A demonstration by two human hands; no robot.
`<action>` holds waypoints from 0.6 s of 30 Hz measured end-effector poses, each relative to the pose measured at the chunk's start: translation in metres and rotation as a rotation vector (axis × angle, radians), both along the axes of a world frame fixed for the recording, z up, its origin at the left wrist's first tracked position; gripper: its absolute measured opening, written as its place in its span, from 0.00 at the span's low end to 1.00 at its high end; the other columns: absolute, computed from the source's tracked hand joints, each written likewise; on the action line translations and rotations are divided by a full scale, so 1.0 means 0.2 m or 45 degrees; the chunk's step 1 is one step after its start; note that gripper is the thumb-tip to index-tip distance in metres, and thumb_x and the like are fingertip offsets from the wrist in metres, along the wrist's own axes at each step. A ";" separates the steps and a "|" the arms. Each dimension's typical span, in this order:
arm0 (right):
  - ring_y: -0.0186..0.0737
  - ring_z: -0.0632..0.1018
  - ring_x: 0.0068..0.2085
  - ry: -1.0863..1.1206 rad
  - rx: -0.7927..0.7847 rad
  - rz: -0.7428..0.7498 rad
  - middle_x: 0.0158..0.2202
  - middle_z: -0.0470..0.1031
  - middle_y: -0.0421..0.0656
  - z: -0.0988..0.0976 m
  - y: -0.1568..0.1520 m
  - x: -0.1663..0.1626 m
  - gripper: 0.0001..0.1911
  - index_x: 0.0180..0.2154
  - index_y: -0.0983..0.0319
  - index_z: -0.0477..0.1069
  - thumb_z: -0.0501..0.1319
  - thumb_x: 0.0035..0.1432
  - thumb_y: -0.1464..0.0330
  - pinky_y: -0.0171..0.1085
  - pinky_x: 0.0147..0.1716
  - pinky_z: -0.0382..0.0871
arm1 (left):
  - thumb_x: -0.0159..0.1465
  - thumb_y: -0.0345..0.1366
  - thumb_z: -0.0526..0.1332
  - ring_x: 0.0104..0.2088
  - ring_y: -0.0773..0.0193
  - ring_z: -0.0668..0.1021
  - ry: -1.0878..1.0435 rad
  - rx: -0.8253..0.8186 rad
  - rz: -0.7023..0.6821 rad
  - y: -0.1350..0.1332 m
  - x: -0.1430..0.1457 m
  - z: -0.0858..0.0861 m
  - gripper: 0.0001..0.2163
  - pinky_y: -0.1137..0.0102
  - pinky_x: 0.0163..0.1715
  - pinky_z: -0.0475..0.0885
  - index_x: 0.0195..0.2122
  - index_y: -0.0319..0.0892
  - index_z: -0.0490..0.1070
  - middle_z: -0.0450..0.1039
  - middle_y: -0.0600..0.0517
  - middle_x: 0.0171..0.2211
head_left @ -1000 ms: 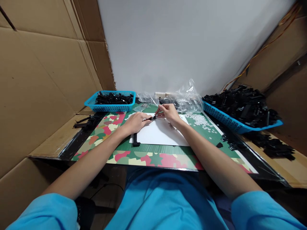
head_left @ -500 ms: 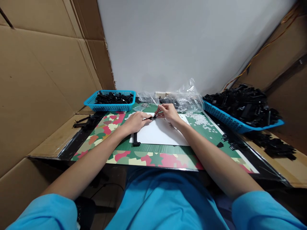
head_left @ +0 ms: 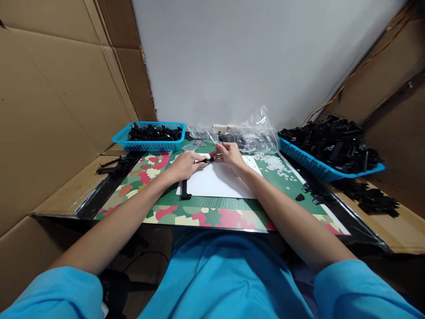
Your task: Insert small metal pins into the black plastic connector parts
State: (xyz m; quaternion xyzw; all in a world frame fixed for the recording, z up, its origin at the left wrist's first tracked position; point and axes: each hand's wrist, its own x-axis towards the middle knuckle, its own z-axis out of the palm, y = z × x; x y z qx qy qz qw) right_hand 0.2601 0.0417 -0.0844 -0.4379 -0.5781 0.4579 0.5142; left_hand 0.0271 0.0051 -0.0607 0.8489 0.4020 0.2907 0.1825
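Observation:
My left hand [head_left: 186, 163] is closed around a thin black plastic part [head_left: 205, 160] above a white sheet of paper [head_left: 217, 184]. My right hand [head_left: 229, 155] pinches the far end of that same part with its fingertips. Both hands meet near the sheet's far edge. Another black strip [head_left: 183, 189] lies along the sheet's left edge, apart from my hands.
A blue basket of black parts [head_left: 149, 136] stands at the back left, a larger heaped blue basket [head_left: 327, 146] at the right. Clear plastic bags [head_left: 249, 135] lie behind my hands. Small white pieces [head_left: 277, 166] are scattered on the green patterned mat [head_left: 212, 217]. Cardboard walls flank both sides.
Both hands stay together on the black part. The whole scene has shifted slightly up and left in view, as my head moved.

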 end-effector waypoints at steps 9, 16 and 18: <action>0.45 0.85 0.40 -0.033 0.110 -0.020 0.39 0.86 0.51 -0.05 0.00 -0.02 0.23 0.32 0.62 0.74 0.64 0.68 0.48 0.40 0.38 0.81 | 0.69 0.46 0.65 0.33 0.58 0.79 0.032 0.075 -0.068 0.01 0.01 0.01 0.13 0.69 0.34 0.69 0.41 0.44 0.87 0.85 0.46 0.35; 0.44 0.82 0.39 -0.500 0.510 -0.211 0.38 0.84 0.47 0.05 -0.03 -0.03 0.21 0.34 0.61 0.77 0.54 0.77 0.61 0.39 0.44 0.73 | 0.70 0.48 0.62 0.37 0.53 0.83 -0.010 0.180 -0.015 0.06 -0.01 0.00 0.17 0.68 0.35 0.72 0.50 0.46 0.86 0.87 0.45 0.44; 0.42 0.81 0.40 -0.705 0.698 -0.195 0.40 0.83 0.46 0.12 -0.06 0.00 0.18 0.42 0.61 0.79 0.51 0.78 0.66 0.38 0.45 0.71 | 0.70 0.50 0.62 0.34 0.56 0.82 -0.128 0.192 0.048 0.07 0.00 0.00 0.18 0.69 0.33 0.72 0.51 0.45 0.86 0.87 0.47 0.40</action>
